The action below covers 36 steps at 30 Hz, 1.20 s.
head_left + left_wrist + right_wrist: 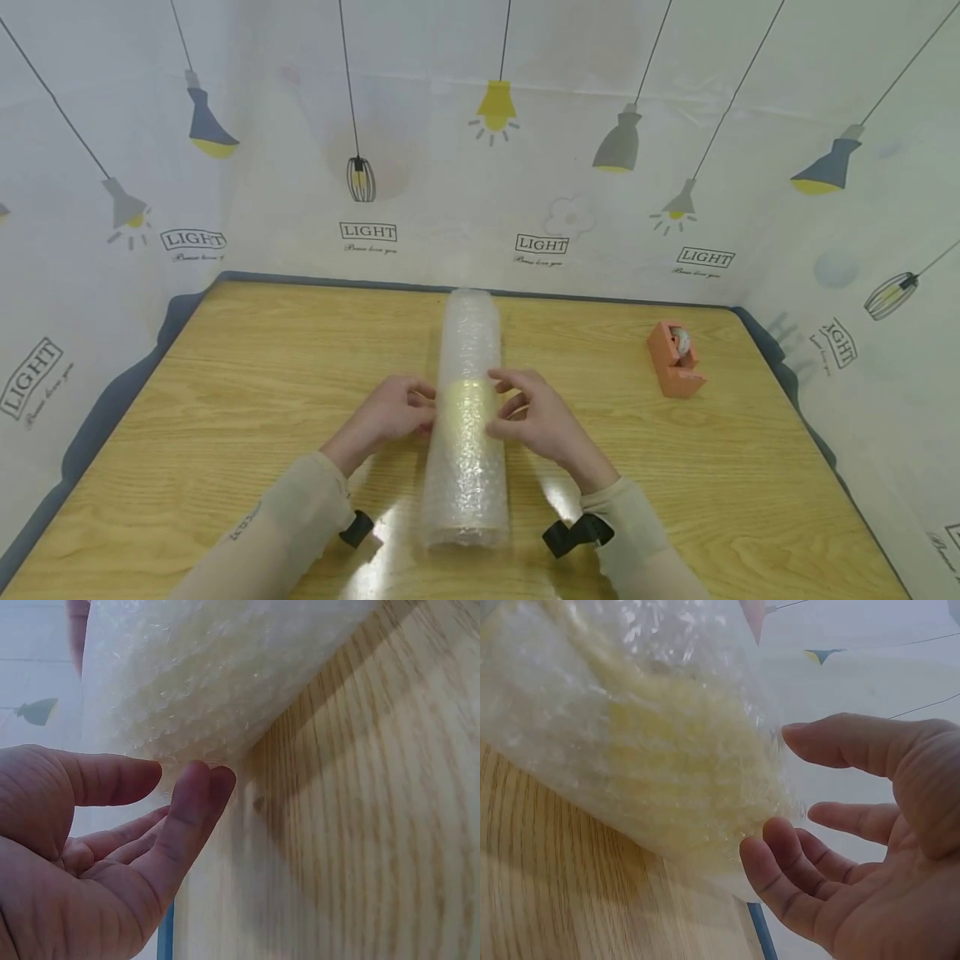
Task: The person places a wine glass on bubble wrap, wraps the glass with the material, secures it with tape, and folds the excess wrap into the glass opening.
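Note:
A long roll of bubble wrap (468,333) lies lengthwise on the table, with something yellow (467,408) showing through its middle. My left hand (393,410) is at the roll's left side. In the left wrist view its fingertips (191,784) come right up to the wrap, the thumb a short gap away from them. On the opposite side, my right hand (536,417) has its thumb and loosely bent fingers (761,862) at the wrap's surface, spread apart and not gripping it.
An orange tape dispenser (675,362) with a roll of tape stands on the right of the wooden table (300,333). A white curtain printed with lamps (450,192) surrounds the table's back and sides. Each wrist carries a black strap mount (577,533).

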{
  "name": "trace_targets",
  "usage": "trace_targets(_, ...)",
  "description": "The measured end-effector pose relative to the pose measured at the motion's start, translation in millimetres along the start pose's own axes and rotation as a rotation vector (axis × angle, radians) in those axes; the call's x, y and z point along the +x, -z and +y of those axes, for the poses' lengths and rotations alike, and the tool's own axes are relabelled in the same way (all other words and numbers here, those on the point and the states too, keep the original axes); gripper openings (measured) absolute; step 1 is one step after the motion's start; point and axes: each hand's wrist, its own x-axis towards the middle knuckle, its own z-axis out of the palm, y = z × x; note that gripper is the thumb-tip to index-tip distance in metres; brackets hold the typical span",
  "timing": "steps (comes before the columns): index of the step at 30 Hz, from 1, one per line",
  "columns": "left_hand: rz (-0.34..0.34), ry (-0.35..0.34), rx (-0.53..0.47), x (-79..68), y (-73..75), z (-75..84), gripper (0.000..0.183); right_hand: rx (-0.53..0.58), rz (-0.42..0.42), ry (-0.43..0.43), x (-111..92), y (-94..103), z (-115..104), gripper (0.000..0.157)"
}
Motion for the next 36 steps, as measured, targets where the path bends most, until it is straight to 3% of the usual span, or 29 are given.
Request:
trace_targets(13,-0.018,-0.102,0.025,6.6,-5.8,-11.2,0.029,-0.047,-0.065,0.102,0,1.1,-2,0.076)
trace_targets(20,0.066,-0.135,0.242,6.5,-7.5,-11.3,0.023,-0.087,-0.07,0.141,1,-1.3,0,0.075)
trace_targets(24,0.114,-0.147,0.309,6.6,-6.7,-12.5,0.027,-0.088,-0.061,0.143,3,-3.1,3,0.075)
trace_targets(27,0.159,-0.205,0.302,4.6,-5.1,-9.8,0.034,-0.089,-0.057,0.139,5,-4.5,4,0.074)
trace_targets(31,0.175,-0.339,0.228,-1.5,-0.6,-1.4,0.045,-0.091,-0.06,0.125,7,-5.9,6,0.074)
trace_targets(36,0.094,-0.456,0.306,-9.5,3.2,5.0,0.078,-0.103,-0.071,0.104,9,-6.4,8,0.078)
